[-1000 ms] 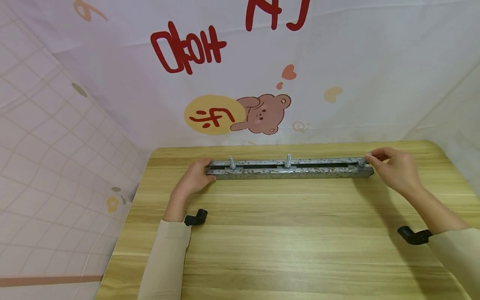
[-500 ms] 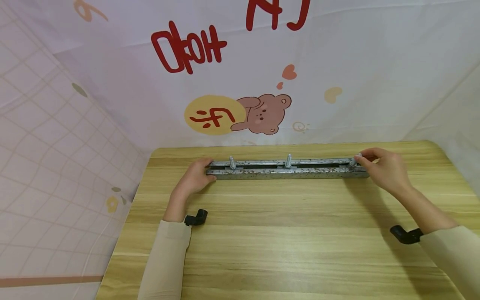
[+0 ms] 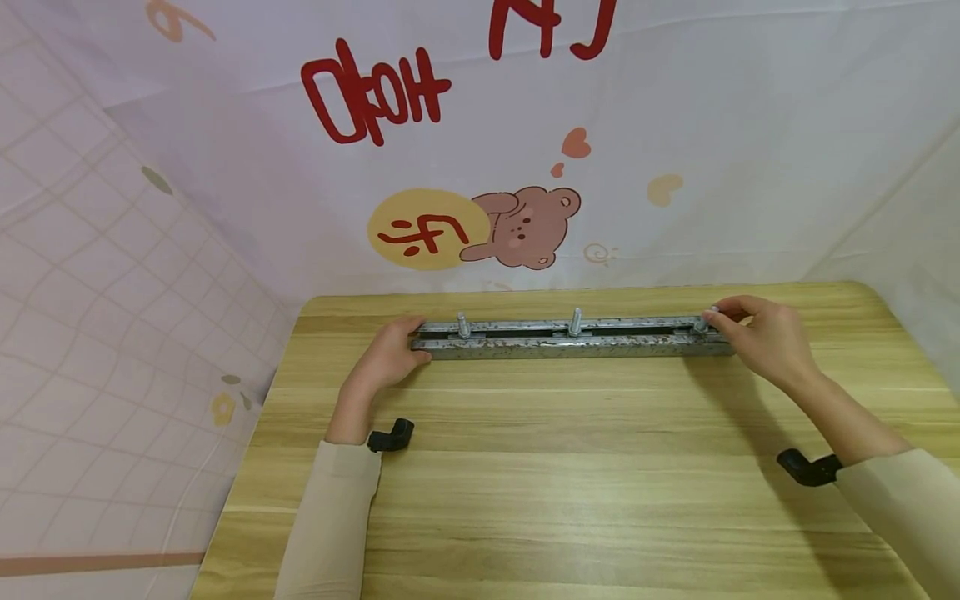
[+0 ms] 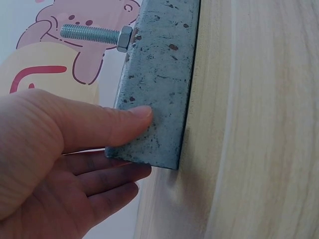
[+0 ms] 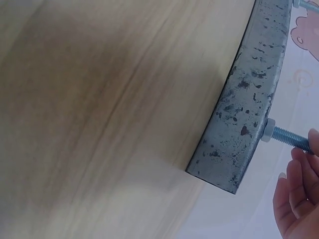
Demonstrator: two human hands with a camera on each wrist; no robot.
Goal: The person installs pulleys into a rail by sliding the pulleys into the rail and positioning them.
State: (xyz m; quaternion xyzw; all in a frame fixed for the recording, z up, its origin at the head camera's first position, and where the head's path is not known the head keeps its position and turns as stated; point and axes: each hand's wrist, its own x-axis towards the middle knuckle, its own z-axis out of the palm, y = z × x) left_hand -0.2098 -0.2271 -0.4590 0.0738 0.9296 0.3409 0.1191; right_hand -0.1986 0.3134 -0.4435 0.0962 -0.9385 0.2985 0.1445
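Note:
A slotted metal channel point(image 3: 570, 348), speckled with dark rust spots, lies across the table with its slot facing up. My left hand point(image 3: 386, 354) grips its left end; in the left wrist view the thumb presses the side face. Three threaded bolts stand upright from the slot, each with a hex nut at its base: a left bolt point(image 3: 462, 326), a middle bolt point(image 3: 575, 322) and a right bolt point(image 5: 291, 138). My right hand point(image 3: 772, 340) pinches the upper part of the right bolt between thumb and fingers, near the channel's right end.
The wooden table point(image 3: 570, 500) ends at a white printed backdrop point(image 3: 675, 100) just behind the channel. A gridded curtain point(image 3: 90, 317) hangs along the left side. Black wrist mounts point(image 3: 392, 435) stick out by both sleeves.
My right hand has moved left with the right bolt, which has slid along the slot away from the channel's right end. The left hand and the other two bolts have stayed put.

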